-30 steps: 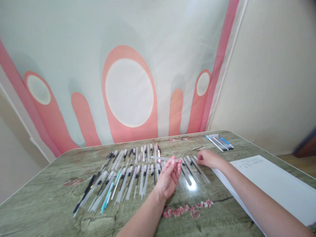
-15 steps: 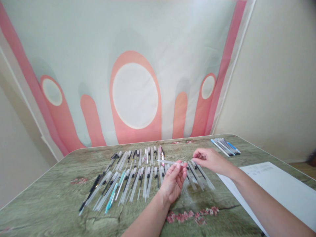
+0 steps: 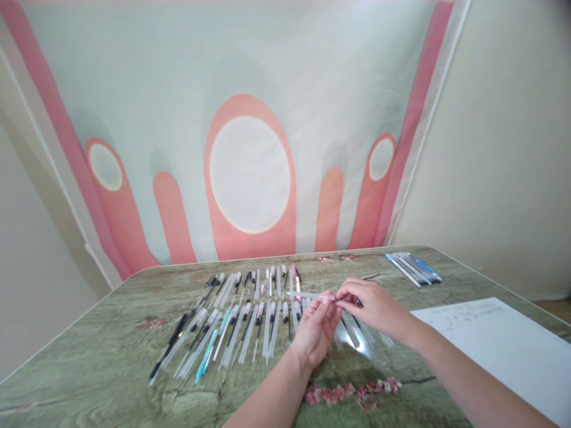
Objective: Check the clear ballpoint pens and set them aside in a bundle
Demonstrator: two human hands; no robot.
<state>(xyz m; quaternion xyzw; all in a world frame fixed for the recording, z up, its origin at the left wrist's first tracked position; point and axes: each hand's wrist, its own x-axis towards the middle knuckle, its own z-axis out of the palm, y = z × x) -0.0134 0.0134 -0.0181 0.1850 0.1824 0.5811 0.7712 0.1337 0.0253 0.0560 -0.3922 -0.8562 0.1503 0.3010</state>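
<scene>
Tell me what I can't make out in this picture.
All in the head view:
Clear tube in the left hand: its end toward the right hand, hidden by fingers.
Near row of pens: some parts hidden behind both hands.
White paper: marks too small and faint to read; right side cut off by the picture's edge.

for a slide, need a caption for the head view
Left hand holds a translucent tube, right hand a thin dark piece, over a table of pen parts.
</scene>
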